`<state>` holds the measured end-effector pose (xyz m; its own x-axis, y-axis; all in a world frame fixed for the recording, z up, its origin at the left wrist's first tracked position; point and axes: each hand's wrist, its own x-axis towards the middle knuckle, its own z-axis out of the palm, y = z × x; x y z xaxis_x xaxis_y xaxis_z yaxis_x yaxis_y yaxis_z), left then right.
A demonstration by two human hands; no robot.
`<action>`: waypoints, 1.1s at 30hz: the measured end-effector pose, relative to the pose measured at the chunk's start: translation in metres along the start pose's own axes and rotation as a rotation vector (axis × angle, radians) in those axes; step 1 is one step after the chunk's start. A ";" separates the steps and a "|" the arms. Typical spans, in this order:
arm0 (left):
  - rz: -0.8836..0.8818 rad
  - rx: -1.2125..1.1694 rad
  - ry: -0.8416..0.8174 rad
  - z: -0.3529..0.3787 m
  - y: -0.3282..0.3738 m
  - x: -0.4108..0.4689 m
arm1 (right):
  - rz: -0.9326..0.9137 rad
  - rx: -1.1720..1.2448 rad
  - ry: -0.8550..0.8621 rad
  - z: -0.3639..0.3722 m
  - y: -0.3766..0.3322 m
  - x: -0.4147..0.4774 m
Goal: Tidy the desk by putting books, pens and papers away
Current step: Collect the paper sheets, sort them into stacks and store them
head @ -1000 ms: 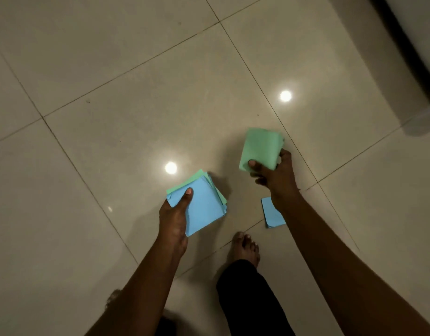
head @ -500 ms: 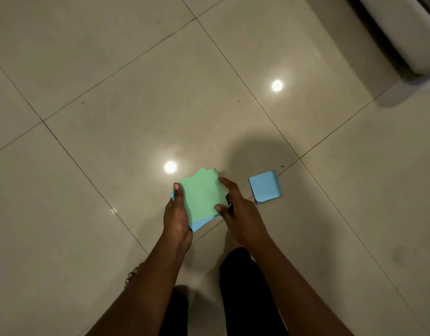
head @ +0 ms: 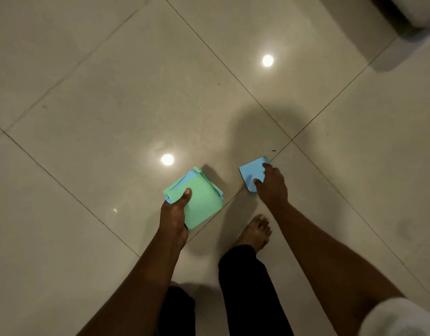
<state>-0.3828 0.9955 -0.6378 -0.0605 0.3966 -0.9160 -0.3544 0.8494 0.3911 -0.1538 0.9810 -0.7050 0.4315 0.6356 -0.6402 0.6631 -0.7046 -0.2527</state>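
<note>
Well, no tabletop is in view from my end: only the floor (head: 112,105), pale glossy tiles, and one bare foot (head: 255,231) that I take as my marker. Ahead and to the left of the foot, the left hand (head: 175,214) holds the stack of papers (head: 202,202), green sheet on top with blue edges poking out at the far side. The grip there is pressed on the stack, thumb flat across the top sheet and fingers hidden underneath. Just ahead of the foot and slightly right, the right hand (head: 272,185) is down on a single blue sheet (head: 250,172). Its grip pinches that sheet between thumb and forefinger. I cannot tell whether the paper has left the tile or lies flat.

By my reading, the step in hand is gathering loose papers off the floor, and this blue one is the only stray I can see.

The next move calls for getting a fingertip under an edge, since thin paper clings to a smooth tile. Then it needs lifting and bringing across, left of the foot, onto the stack. The stack is fanned, so the left thumb should hold firm or sheets may slide out. Squaring the edges would help before carrying it off.
</note>
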 end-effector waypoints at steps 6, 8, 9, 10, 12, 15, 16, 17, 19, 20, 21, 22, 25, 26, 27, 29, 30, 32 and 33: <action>-0.056 0.017 0.061 0.012 -0.010 0.038 | 0.213 -0.186 0.017 0.021 0.010 0.047; -0.067 0.040 0.077 0.013 -0.013 0.048 | 0.243 -0.184 0.041 0.031 0.009 0.053; -0.070 0.046 0.077 0.014 -0.014 0.050 | 0.245 -0.177 0.052 0.035 0.010 0.055; -0.067 0.052 0.076 0.014 -0.014 0.052 | 0.248 -0.151 0.058 0.040 0.012 0.056; -0.054 0.068 0.076 0.013 -0.013 0.052 | 0.266 -0.089 0.044 0.043 0.019 0.056; -0.052 0.075 0.088 0.012 -0.008 0.040 | 0.277 0.068 0.043 0.039 0.026 0.041; -0.056 0.080 0.093 0.013 -0.005 0.031 | 0.282 0.210 0.059 0.034 0.025 0.032; -0.060 0.089 0.096 0.013 0.000 0.020 | 0.299 0.373 0.069 0.023 0.020 0.020; -0.071 0.106 0.101 0.016 0.011 -0.007 | 0.342 0.712 0.068 -0.006 0.005 -0.010; -0.074 0.120 0.095 0.020 0.020 -0.027 | 0.362 0.881 0.081 -0.032 -0.006 -0.030; -0.072 0.136 0.087 0.025 0.031 -0.049 | 0.365 1.021 0.096 -0.061 -0.018 -0.051; -0.064 0.157 0.070 0.031 0.043 -0.074 | 0.348 1.130 0.107 -0.096 -0.030 -0.076; -0.014 0.236 -0.033 0.052 0.080 -0.155 | 0.183 1.250 0.120 -0.196 -0.068 -0.163; 0.006 0.264 -0.094 0.061 0.094 -0.186 | 0.132 1.251 0.133 -0.225 -0.078 -0.196; 0.028 0.292 -0.165 0.069 0.107 -0.221 | 0.101 1.224 0.163 -0.250 -0.088 -0.233; 0.079 0.333 -0.293 0.082 0.130 -0.283 | 0.077 1.128 0.266 -0.284 -0.108 -0.296; 0.107 0.355 -0.352 0.087 0.141 -0.320 | 0.067 1.078 0.344 -0.300 -0.115 -0.332; 0.133 0.369 -0.446 0.091 0.157 -0.389 | 0.054 0.973 0.468 -0.326 -0.126 -0.397; 0.142 0.389 -0.483 0.092 0.161 -0.419 | 0.051 0.926 0.521 -0.337 -0.130 -0.427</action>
<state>-0.3291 0.9981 -0.1822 0.3783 0.5496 -0.7448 -0.0034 0.8055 0.5926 -0.2182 0.9073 -0.1541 0.7997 0.5007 -0.3313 0.0077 -0.5604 -0.8282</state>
